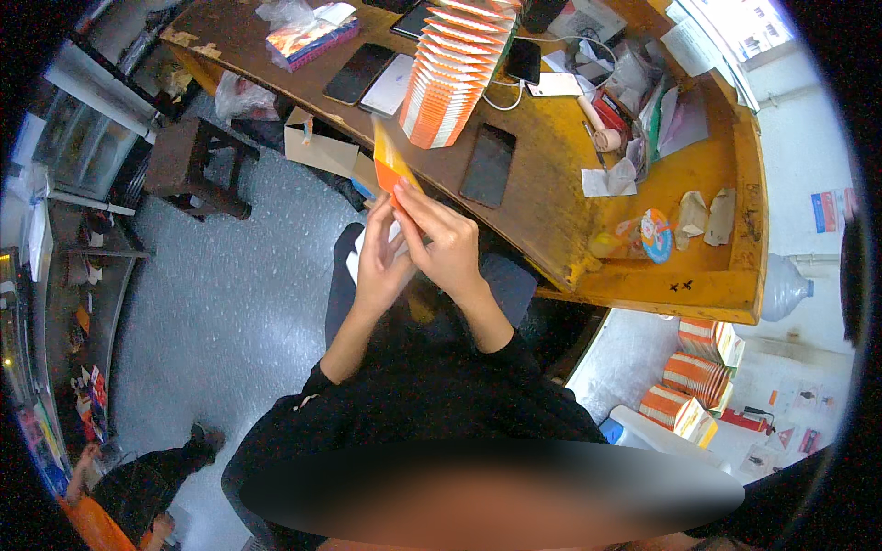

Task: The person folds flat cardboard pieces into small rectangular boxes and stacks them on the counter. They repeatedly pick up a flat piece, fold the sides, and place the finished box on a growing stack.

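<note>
An orange and yellow folded card (pixel 393 167) stands tilted between my two hands, above my lap at the desk's front edge. My right hand (pixel 446 241) pinches its lower end with thumb and fingers. Pressed against the same end from the other side is my left hand (pixel 377 262), its fingers closed; some fingertips are hidden. The card's upper end is slightly blurred. Just beyond it, a tall stack of orange and white folded cards (pixel 450 83) rises on the desk.
Phones (pixel 490 165) lie on the wooden desk (pixel 542 207) around the stack. Papers, cables and a plastic cup (pixel 656 236) fill its right side. More card stacks (pixel 694 376) sit at the lower right. A dark stool (pixel 197 165) and an open cardboard box (pixel 317 147) stand left; another person (pixel 138 491) is lower left.
</note>
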The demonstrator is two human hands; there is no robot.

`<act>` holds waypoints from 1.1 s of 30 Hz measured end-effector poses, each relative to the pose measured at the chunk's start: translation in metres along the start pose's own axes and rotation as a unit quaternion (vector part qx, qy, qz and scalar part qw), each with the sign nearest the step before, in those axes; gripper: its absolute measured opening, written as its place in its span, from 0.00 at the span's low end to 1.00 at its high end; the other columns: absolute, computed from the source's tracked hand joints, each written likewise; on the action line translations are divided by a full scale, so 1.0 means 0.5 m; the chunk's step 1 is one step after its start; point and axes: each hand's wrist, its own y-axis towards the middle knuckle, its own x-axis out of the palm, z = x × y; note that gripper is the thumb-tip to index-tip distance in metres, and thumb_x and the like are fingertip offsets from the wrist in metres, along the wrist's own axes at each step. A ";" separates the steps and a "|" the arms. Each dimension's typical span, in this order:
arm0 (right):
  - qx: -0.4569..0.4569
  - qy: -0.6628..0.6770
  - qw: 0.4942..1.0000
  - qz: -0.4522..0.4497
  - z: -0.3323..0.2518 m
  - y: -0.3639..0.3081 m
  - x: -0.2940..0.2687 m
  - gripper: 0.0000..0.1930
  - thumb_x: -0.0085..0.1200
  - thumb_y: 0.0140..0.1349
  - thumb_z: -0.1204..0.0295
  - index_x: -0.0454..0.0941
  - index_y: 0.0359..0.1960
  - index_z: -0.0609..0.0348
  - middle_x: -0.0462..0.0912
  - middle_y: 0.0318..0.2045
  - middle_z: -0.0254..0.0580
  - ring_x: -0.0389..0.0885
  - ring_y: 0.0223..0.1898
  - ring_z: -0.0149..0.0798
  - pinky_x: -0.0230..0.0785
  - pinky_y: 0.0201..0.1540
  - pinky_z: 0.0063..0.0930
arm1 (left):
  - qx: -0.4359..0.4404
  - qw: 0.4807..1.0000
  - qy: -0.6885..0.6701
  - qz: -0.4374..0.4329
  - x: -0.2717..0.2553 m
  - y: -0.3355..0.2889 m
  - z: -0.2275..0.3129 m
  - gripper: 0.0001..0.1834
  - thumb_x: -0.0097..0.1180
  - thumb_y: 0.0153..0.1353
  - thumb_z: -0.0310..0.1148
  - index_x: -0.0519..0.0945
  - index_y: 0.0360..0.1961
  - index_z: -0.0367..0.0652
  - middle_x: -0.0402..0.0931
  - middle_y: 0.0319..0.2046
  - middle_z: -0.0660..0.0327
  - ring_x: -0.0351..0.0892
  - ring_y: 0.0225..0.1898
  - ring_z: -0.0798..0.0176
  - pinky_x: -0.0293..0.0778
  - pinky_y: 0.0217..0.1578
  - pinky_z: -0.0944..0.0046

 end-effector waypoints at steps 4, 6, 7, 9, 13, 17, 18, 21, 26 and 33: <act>-0.063 -0.057 0.996 -0.039 0.032 -0.034 0.010 0.18 0.59 0.54 0.75 0.79 0.48 0.65 0.82 0.46 0.52 0.83 0.47 0.45 0.78 0.48 0.34 | -0.172 0.963 -0.198 0.065 -0.036 0.027 0.016 0.33 0.55 0.63 0.46 0.60 0.64 0.44 0.63 0.63 0.57 0.67 0.61 0.56 0.70 0.56 0.56; -0.125 -0.069 0.988 -0.051 0.042 -0.048 0.011 0.17 0.58 0.55 0.77 0.79 0.48 0.65 0.83 0.45 0.52 0.83 0.48 0.45 0.78 0.48 0.34 | -0.209 0.965 -0.112 0.109 -0.048 0.045 0.019 0.28 0.53 0.66 0.46 0.62 0.61 0.46 0.68 0.58 0.57 0.73 0.56 0.58 0.71 0.54 0.56; -0.129 -0.074 0.988 -0.049 0.044 -0.055 0.011 0.16 0.56 0.55 0.79 0.79 0.46 0.66 0.83 0.44 0.51 0.83 0.47 0.45 0.78 0.48 0.34 | -0.211 0.968 -0.054 0.122 -0.052 0.054 0.019 0.22 0.54 0.67 0.41 0.67 0.57 0.44 0.74 0.52 0.58 0.77 0.50 0.62 0.74 0.50 0.61; -0.076 -0.050 0.996 -0.017 0.050 -0.058 0.006 0.14 0.58 0.54 0.81 0.80 0.44 0.64 0.84 0.43 0.48 0.85 0.44 0.43 0.78 0.45 0.32 | -0.193 0.977 0.008 0.093 -0.062 0.065 0.023 0.16 0.57 0.65 0.34 0.72 0.50 0.39 0.78 0.44 0.57 0.80 0.44 0.63 0.77 0.45 0.64; 0.065 0.025 0.995 0.065 0.057 -0.047 -0.006 0.05 0.57 0.56 0.82 0.82 0.35 0.65 0.85 0.35 0.46 0.85 0.33 0.40 0.76 0.37 0.27 | -0.107 0.976 0.162 0.104 -0.056 0.061 0.019 0.05 0.63 0.58 0.24 0.82 0.35 0.34 0.84 0.31 0.57 0.84 0.33 0.66 0.77 0.36 0.71; 0.208 0.087 0.971 0.085 0.042 -0.039 -0.004 0.03 0.58 0.57 0.82 0.82 0.32 0.66 0.84 0.32 0.45 0.82 0.30 0.37 0.74 0.35 0.25 | 0.062 0.917 0.383 0.089 -0.036 0.042 0.007 0.05 0.64 0.55 0.23 0.86 0.33 0.35 0.84 0.27 0.62 0.78 0.27 0.76 0.73 0.30 0.73; 0.198 0.090 0.971 0.095 0.036 -0.038 -0.001 0.02 0.58 0.57 0.82 0.82 0.32 0.67 0.82 0.32 0.44 0.81 0.31 0.36 0.74 0.35 0.25 | 0.060 0.922 0.371 0.090 -0.030 0.040 0.003 0.05 0.64 0.55 0.23 0.86 0.34 0.35 0.84 0.27 0.62 0.78 0.28 0.76 0.73 0.30 0.72; 0.194 0.130 0.966 0.112 0.014 -0.036 0.010 0.03 0.58 0.56 0.83 0.81 0.32 0.68 0.78 0.34 0.43 0.79 0.36 0.35 0.73 0.37 0.24 | 0.064 0.936 0.334 0.092 -0.019 0.038 -0.005 0.06 0.62 0.56 0.22 0.86 0.35 0.35 0.85 0.29 0.59 0.79 0.29 0.74 0.73 0.31 0.72; 0.194 0.130 0.964 0.127 -0.001 -0.035 0.018 0.03 0.59 0.55 0.83 0.82 0.32 0.67 0.78 0.33 0.43 0.79 0.34 0.35 0.73 0.37 0.24 | 0.028 0.959 0.258 0.113 -0.011 0.036 -0.009 0.05 0.61 0.56 0.19 0.85 0.34 0.33 0.85 0.31 0.57 0.80 0.30 0.72 0.73 0.33 0.72; 0.151 0.091 0.980 0.087 -0.003 -0.035 0.006 0.06 0.59 0.53 0.84 0.84 0.33 0.65 0.79 0.31 0.42 0.80 0.32 0.35 0.74 0.35 0.24 | 0.042 0.961 0.250 0.114 -0.017 0.025 -0.009 0.03 0.61 0.54 0.17 0.84 0.31 0.32 0.84 0.29 0.60 0.79 0.31 0.72 0.73 0.33 0.72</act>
